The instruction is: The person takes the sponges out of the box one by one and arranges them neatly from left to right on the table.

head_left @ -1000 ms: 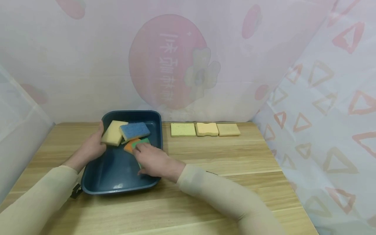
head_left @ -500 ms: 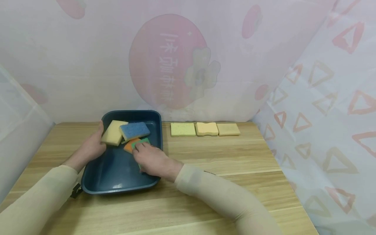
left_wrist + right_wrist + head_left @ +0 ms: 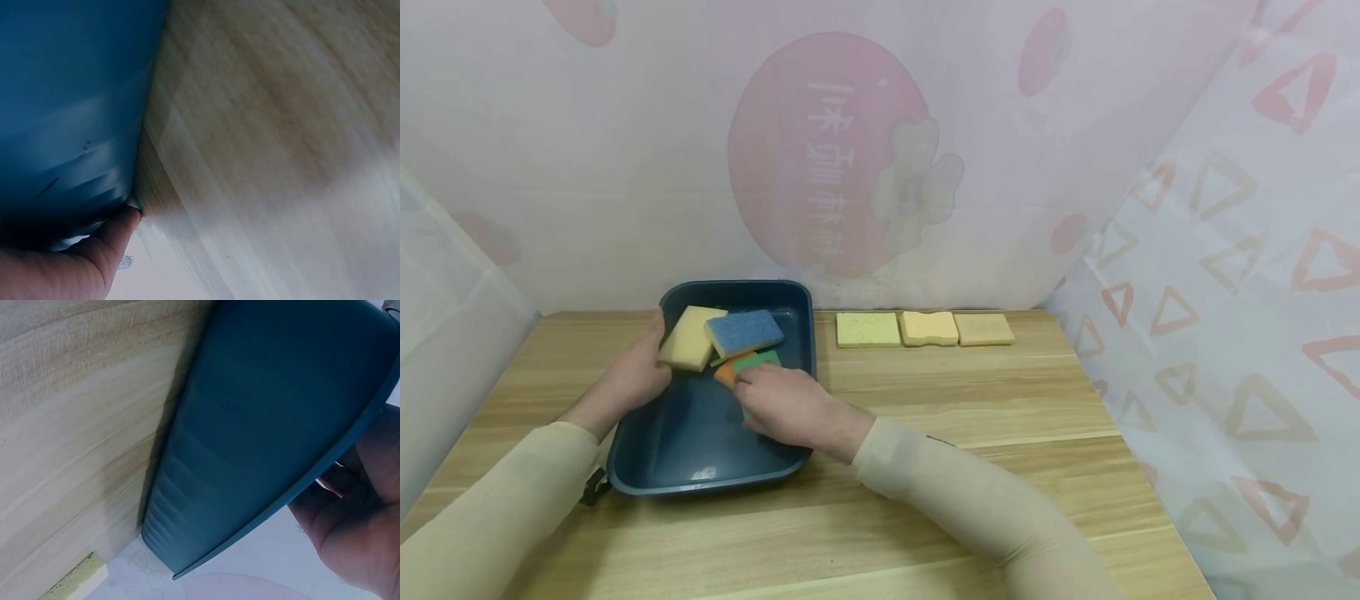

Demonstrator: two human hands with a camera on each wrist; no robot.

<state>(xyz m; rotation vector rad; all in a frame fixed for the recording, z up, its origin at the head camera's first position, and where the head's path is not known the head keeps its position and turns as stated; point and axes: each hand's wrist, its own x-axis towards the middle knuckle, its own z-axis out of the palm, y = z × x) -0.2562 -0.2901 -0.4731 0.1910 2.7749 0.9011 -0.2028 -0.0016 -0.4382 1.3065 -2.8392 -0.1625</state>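
Note:
My left hand grips the left wall of a dark blue basin, thumb up along the outside, as the left wrist view also shows. Inside the basin, my right hand holds a green sponge, its palm covering much of it. An orange sponge shows just left of the green one. Behind them a blue-topped sponge leans over the edge of a pale yellow sponge, which lies close to my left fingers. In the right wrist view the basin's outer wall hides my right fingertips.
Along the table's back edge, right of the basin, lie a light green sponge, a wavy-sided cream sponge and a tan sponge in a row. A black handle juts out at the basin's lower left. Printed cloth hangs behind the table.
My right hand has shifted slightly left with the green sponge, and its thumb, visible apart earlier, is now tucked out of sight. The left hand and the basin stay put.

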